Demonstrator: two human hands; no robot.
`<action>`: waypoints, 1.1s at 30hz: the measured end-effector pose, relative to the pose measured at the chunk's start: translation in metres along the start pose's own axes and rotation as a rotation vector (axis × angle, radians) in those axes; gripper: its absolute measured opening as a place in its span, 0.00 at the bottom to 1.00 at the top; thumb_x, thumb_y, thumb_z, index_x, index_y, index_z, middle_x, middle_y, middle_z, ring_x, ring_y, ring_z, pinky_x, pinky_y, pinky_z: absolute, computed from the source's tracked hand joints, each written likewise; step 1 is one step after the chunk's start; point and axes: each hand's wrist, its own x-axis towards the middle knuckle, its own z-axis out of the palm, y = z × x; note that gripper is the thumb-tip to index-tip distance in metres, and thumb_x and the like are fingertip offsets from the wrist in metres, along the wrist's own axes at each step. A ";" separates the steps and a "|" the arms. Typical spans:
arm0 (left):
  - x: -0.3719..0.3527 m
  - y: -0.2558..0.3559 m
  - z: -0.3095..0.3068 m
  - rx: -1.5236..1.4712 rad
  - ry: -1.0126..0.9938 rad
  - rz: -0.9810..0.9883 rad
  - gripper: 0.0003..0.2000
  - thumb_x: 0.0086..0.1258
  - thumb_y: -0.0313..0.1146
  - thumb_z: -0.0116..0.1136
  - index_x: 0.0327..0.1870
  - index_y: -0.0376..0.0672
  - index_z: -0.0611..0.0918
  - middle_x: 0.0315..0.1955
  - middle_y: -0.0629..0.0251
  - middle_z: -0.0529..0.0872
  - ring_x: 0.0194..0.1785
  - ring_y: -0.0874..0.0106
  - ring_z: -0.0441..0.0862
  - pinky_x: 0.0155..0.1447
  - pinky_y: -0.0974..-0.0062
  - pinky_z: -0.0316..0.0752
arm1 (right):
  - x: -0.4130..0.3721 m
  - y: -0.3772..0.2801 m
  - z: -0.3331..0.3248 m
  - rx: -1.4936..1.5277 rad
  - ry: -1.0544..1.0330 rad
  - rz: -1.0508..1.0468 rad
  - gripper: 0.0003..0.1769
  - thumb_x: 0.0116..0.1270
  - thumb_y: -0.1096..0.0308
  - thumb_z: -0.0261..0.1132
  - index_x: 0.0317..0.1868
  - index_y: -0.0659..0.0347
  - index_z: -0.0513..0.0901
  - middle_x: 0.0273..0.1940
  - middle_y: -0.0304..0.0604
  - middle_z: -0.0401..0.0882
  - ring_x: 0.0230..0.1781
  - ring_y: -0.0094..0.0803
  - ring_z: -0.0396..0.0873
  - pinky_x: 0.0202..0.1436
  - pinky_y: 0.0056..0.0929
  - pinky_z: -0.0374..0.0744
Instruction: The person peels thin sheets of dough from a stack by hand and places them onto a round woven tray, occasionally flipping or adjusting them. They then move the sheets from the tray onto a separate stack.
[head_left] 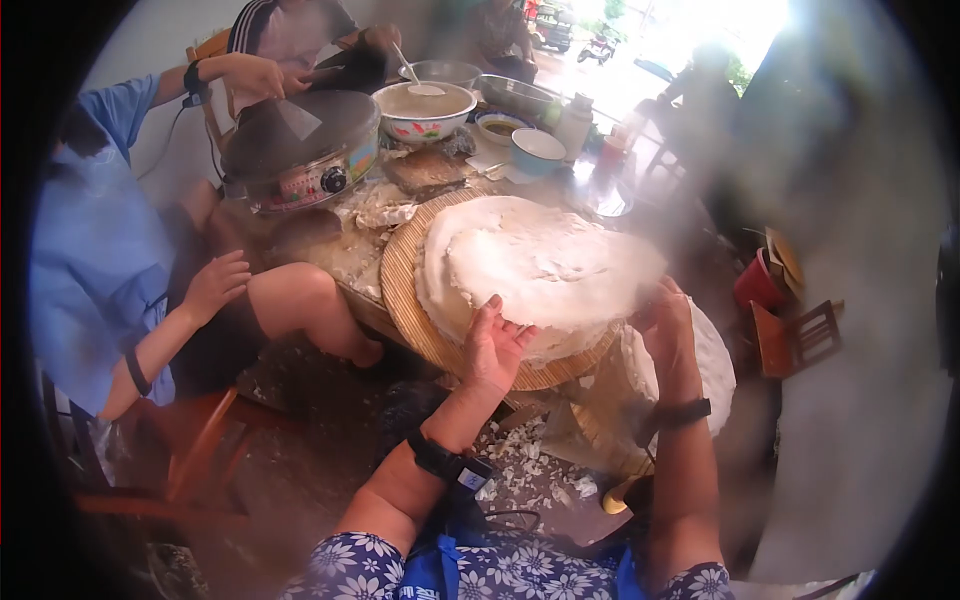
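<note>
Fingers of left hand [495, 345] lie open, flat on the white sheet stack [540, 260]; right hand [665, 320] curls at its near-right edge, grip unclear. Peeling probably wants slow, even lifting.

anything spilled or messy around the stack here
Yes. White scraps lie scattered on the floor under the woven tray, below the left hand. Pale crusted residue also covers the tabletop beside the griddle.
</note>
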 end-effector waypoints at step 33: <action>0.007 0.028 -0.025 0.420 0.203 0.282 0.17 0.56 0.24 0.57 0.48 0.44 0.72 0.44 0.66 0.77 0.46 0.72 0.76 0.44 0.74 0.75 | 0.052 0.052 -0.028 -0.177 -0.163 0.056 0.19 0.62 0.72 0.59 0.54 0.68 0.75 0.37 0.39 0.79 0.29 0.22 0.78 0.28 0.20 0.77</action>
